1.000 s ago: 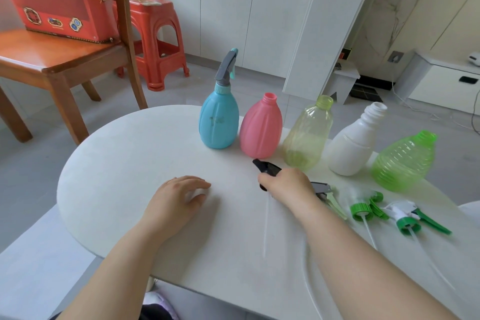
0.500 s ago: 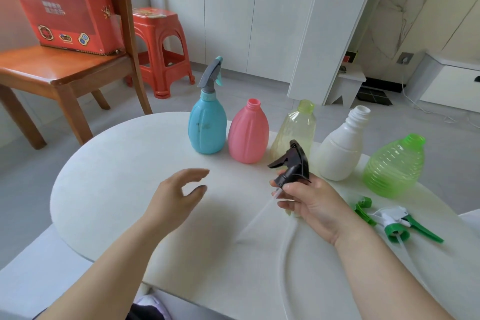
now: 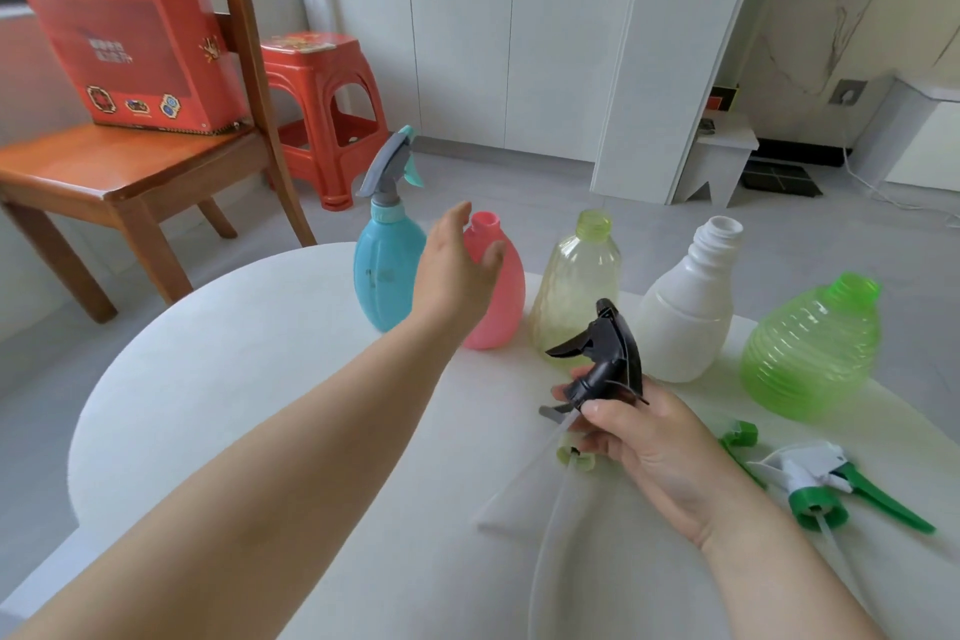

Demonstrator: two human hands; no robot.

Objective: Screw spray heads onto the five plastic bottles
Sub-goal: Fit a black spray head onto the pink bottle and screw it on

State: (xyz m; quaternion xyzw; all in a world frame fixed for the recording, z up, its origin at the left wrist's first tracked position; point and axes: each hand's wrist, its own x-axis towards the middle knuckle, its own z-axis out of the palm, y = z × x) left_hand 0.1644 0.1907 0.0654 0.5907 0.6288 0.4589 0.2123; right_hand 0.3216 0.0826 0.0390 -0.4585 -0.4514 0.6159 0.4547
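Note:
Several bottles stand in a row on the white round table [image 3: 218, 379]. The blue bottle [image 3: 384, 270] carries a grey spray head. To its right stand the pink bottle [image 3: 501, 296], the yellow bottle [image 3: 579, 286], the white bottle [image 3: 685, 312] and the green bottle [image 3: 810, 348], all with bare necks. My left hand [image 3: 457, 265] is open, its fingers around the pink bottle's shoulder, the thumb touching it. My right hand [image 3: 644, 442] grips a black spray head [image 3: 602, 353] above the table, its clear tube hanging down.
A white and green spray head [image 3: 826, 483] lies at the table's right, another green one [image 3: 737, 437] beside my right wrist, a pale yellow collar [image 3: 574, 455] under my fingers. A wooden chair [image 3: 130, 172] with a red box and a red stool [image 3: 322, 114] stand behind on the left.
My right hand picked the black spray head up off the table and raised it. My left hand lifted from the table and reached forward to the pink bottle.

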